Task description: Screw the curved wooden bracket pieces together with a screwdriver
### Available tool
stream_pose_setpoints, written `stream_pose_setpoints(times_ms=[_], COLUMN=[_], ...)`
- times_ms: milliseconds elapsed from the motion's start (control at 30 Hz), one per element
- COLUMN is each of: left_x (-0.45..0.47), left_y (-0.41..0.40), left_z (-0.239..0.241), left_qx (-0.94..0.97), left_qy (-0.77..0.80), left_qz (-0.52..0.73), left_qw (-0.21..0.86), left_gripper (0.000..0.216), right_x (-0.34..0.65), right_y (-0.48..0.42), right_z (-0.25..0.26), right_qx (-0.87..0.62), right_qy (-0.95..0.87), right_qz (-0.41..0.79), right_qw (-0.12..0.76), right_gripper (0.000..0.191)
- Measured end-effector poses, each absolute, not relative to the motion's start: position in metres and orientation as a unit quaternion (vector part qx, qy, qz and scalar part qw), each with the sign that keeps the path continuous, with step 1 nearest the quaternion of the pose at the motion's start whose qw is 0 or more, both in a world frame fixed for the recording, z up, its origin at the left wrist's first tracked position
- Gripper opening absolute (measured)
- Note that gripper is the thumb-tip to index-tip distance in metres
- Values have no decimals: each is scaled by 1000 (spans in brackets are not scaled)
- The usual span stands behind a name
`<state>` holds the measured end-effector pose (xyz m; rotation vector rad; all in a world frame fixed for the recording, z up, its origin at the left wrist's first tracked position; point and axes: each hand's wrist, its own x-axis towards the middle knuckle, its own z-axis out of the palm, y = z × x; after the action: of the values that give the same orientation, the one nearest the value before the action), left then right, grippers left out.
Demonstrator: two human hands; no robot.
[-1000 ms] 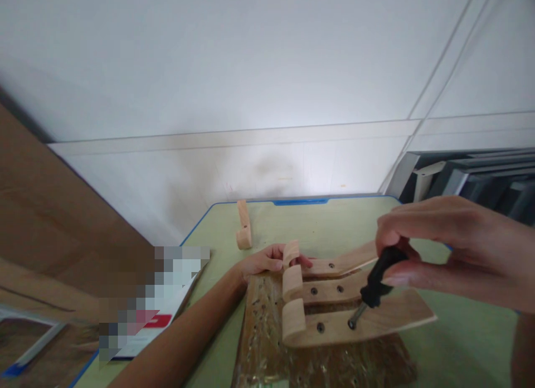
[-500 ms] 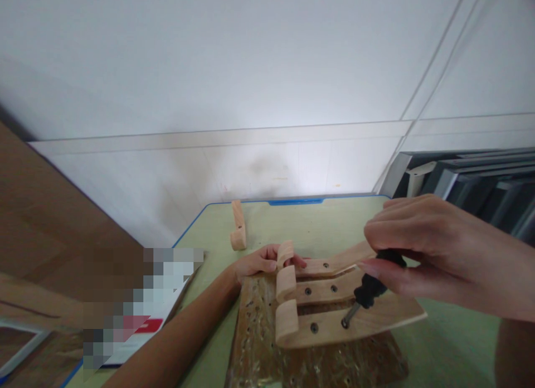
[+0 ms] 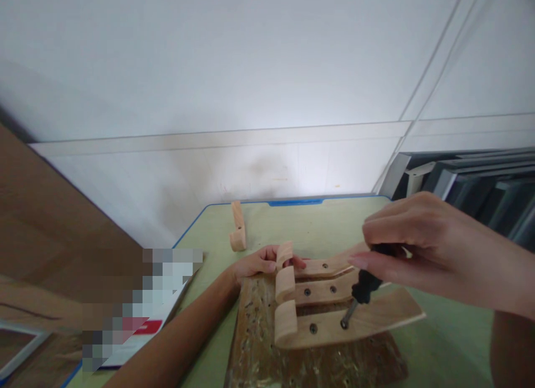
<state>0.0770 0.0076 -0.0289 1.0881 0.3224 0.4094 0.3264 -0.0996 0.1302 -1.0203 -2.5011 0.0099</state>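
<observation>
My right hand (image 3: 422, 248) is closed round the black handle of a screwdriver (image 3: 365, 286). The tip of its shaft meets a screw (image 3: 344, 323) in the nearest wooden hook (image 3: 326, 324). Two more wooden hooks lie beyond, a middle one (image 3: 320, 291) and a far one (image 3: 315, 266), also with dark screws or holes. All three have curled ends at the left and rest on a worn brown board (image 3: 259, 343). My left hand (image 3: 261, 261) grips the curled end of the far hook, its fingers partly hidden behind it.
A single small wooden hook (image 3: 238, 227) lies at the back left of the pale green table (image 3: 284, 223). On the left edge is a partly blurred white and red sheet (image 3: 144, 325). Dark flat panels (image 3: 480, 182) lean at the right, and a white wall (image 3: 234, 87) stands behind.
The screwdriver handle and my right hand have turned and shifted slightly left, with the tip still at the same screw. My left hand and the hooks look nearly unchanged.
</observation>
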Motion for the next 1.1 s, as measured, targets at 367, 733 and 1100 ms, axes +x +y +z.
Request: stream_pose_setpoints(times_ms=[367, 733, 1100], left_x=[75, 78, 78], left_y=[8, 6, 6], left_z=[-29, -26, -27], left_qx=[512, 512, 512], left_qy=[153, 158, 167], left_qz=[180, 170, 172], left_qw=[826, 827, 825], left_gripper=[39, 39, 38], right_x=[335, 344, 339], right_y=[-106, -105, -110], right_z=[144, 144, 146], right_qx=[-234, -237, -284], right_qy=[-931, -925, -921], right_qz=[181, 197, 189], right_qw=[213, 224, 187], right_gripper=[28, 26, 12])
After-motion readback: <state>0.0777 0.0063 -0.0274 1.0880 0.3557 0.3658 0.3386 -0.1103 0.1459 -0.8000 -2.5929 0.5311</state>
